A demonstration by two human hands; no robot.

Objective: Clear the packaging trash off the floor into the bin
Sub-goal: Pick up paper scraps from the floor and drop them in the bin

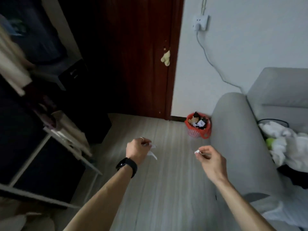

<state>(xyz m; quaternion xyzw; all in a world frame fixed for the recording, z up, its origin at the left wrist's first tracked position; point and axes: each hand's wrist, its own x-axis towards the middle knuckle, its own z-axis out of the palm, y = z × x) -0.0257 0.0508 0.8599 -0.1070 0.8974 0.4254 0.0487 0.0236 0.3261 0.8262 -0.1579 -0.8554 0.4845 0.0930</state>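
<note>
My left hand, with a black band on the wrist and a ring on one finger, grips a white paper wrapper whose ends hang out below the fingers. My right hand pinches a small crumpled silver-white scrap between thumb and fingertips. Both hands are held above the pale wood floor. The red plastic bin stands farther off by the wall, beside the sofa arm, filled with dark and white trash.
A grey sofa runs along the right, with white clothes piled on its seat. A white-framed shelf unit stands on the left. A dark red door is ahead, and a cable hangs from a wall socket.
</note>
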